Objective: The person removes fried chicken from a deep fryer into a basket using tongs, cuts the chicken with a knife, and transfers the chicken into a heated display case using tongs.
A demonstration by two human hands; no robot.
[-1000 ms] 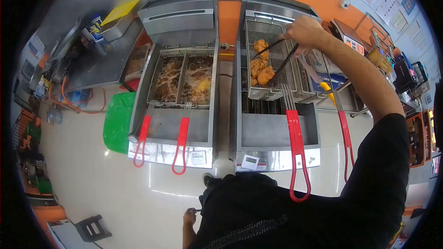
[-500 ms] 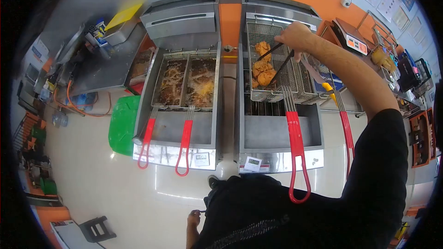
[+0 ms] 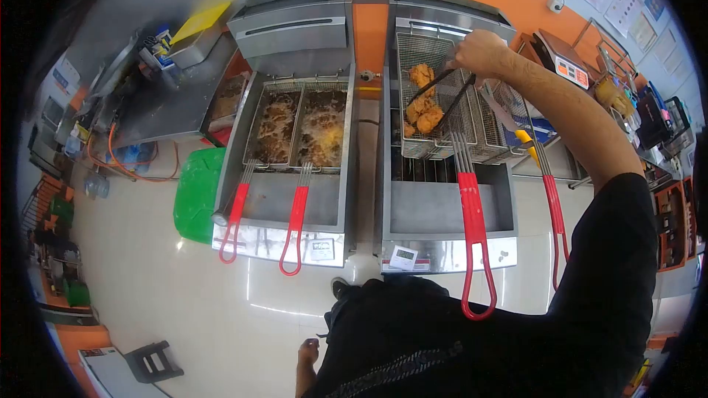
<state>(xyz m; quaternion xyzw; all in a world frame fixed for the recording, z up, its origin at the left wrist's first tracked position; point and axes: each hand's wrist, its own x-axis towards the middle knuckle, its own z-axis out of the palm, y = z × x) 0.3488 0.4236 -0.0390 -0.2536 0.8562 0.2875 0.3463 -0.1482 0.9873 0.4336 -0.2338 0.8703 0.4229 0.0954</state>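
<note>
My right hand (image 3: 479,54) grips dark tongs (image 3: 459,102) over a wire fry basket (image 3: 466,114) at the right fryer. The tongs' two arms are spread around pieces of golden fried chicken (image 3: 425,113) in that basket. Its long red handle (image 3: 473,210) points toward me. Down at my side, my left hand (image 3: 308,352) has curled fingers; a small dark bit shows by them, too small to name. In the left fryer, two baskets (image 3: 299,125) sit in bubbling oil, with food partly hidden under foam.
A second basket with a red handle (image 3: 553,210) stands at the right, near a yellow-handled tool (image 3: 525,138). A scale (image 3: 564,63) rests on the right counter. A green container (image 3: 198,195) stands left of the left fryer. Small timers (image 3: 403,258) sit on the fryer fronts.
My right hand and the tongs have shifted slightly, still at the chicken. The view has moved a little. My left hand stays low at my side.
</note>
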